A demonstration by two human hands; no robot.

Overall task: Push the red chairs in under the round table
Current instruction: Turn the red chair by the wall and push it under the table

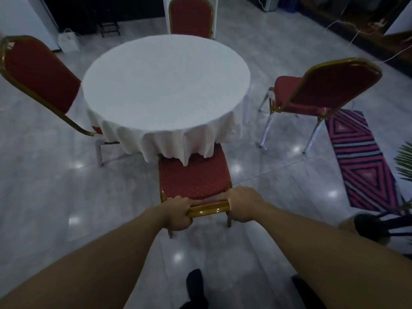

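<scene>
Left hand: the left hand (178, 212) is seen at lower centre of the frame, its fingers (178, 200) curled tight over the left end of the gold metal top rail (208, 210) of the nearest chair; the fingertips are hidden behind the rail.
Right hand: the right hand (244, 202) is closed round the right end of the same rail, fingers wrapped and mostly hidden on the far side.
Nearest chair: the red padded chair with a gold frame (194, 177) is viewed from above at centre; its backrest is foreshortened to the rail alone, and the front edge of the seat is covered by the hanging cloth.
Desk: the round desk under a white draped tablecloth (166, 85) fills the middle of the frame; its legs are concealed by the cloth.
Left chair: a second red chair (38, 72) at upper left is set close to the desk, its seat almost wholly hidden by the cloth.
Far chair: a third red chair (190, 17) at top centre is cut off by the frame edge, only its back being shown above the desk.
Right chair: a fourth red chair (323, 92) at right stands apart from the desk, seat fully exposed.
Floor: a glossy grey tiled floor (66, 197) carries a pink and dark striped rug (361, 157) at right.
Lower edge: a dark foot (195, 284) is partly cut off.
</scene>
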